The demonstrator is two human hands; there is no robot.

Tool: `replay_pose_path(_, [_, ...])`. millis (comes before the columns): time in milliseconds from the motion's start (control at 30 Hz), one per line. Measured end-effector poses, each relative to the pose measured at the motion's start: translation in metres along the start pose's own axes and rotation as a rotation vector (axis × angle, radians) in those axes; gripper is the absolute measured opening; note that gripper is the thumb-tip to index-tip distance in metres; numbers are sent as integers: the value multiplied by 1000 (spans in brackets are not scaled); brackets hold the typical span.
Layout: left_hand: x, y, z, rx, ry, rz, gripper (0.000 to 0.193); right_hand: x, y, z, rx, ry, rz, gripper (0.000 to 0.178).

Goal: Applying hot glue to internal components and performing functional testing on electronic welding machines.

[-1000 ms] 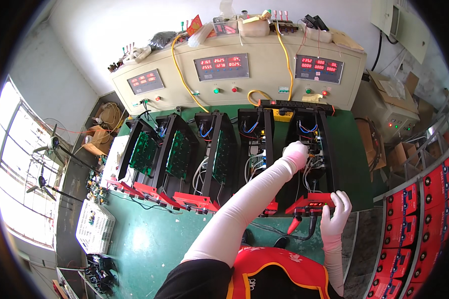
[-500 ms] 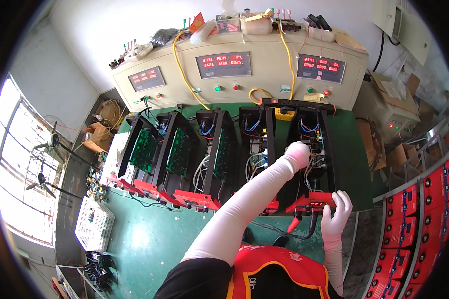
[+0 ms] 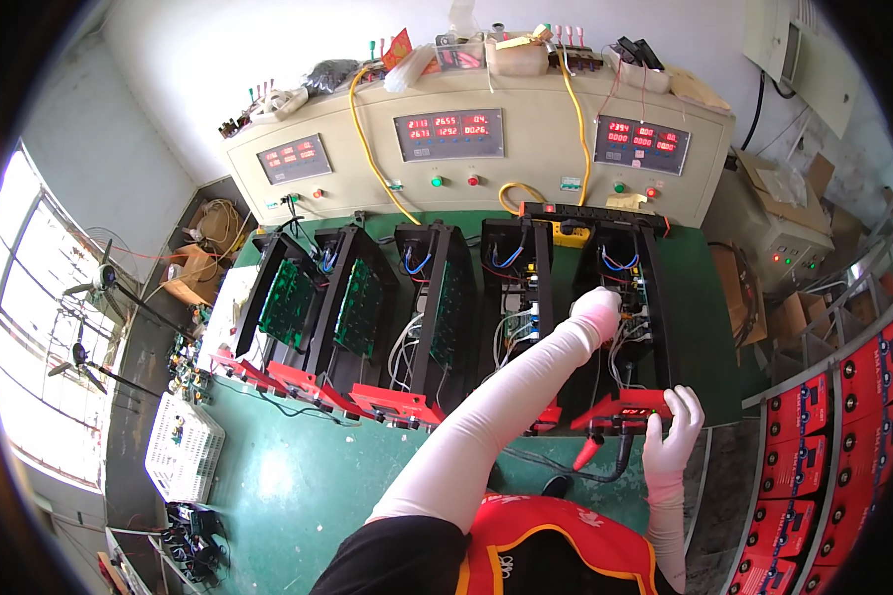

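Observation:
My left hand (image 3: 597, 311), in a white glove and sleeve, reaches inside the rightmost open black-cased machine (image 3: 662, 312). Its fingers look closed among the circuit parts and grey wires (image 3: 620, 352); what they pinch is hidden. At the right end of that machine's red front panel (image 3: 615, 409) is my right hand (image 3: 673, 436), also gloved. Its fingers are bent but apart, with the fingertips close to the panel's edge; contact is unclear. A red plug (image 3: 587, 453) and a thick black cable (image 3: 622, 454) hang from the panel.
Several more open machines (image 3: 367, 307) with red fronts stand in a row to the left on the green bench (image 3: 709, 327). Behind is a beige test console (image 3: 546, 119) with lit displays and yellow cables (image 3: 365, 139). Red boxes (image 3: 794, 446) fill the right; a white basket (image 3: 184, 451) sits left.
My left hand stays inside the rightmost machine, shifted only slightly. My right hand has barely moved at the panel. The view has moved a little, and digits on the console displays differ.

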State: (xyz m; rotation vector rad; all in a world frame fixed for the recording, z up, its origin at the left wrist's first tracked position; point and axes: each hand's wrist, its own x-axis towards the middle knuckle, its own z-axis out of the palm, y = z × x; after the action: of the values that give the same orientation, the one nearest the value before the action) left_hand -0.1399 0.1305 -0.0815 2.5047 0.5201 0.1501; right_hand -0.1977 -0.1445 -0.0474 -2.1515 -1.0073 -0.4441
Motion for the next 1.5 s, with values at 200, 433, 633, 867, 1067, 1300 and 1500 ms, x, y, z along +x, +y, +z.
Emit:
replay_pose_path(200, [-6,19,-16,51,-82,-47,28,0,-3,-2,0,-9,41,38])
replay_pose_path(433, [13,5,5,204,-175,-128,24,-1,-11,13,10,68,82,31])
replay_pose_path(633, [4,16,1,47,7,-69,22,-3,-2,31,43,246,149,17])
replay_pose_path(867, [16,16,5,184,-237,-145,19,0,-11,38,74,259,204,17])
replay_pose_path(1067, [7,24,-11,167,-259,-153,21,-3,-3,38,43,260,193,17])
replay_pose_path(1300, [6,21,-12,58,-173,-203,22,-2,-7,35,16,273,182,16])
replay_pose_path(1500, [-2,16,-11,-66,-94,-205,19,4,-4,23,46,197,173,16])
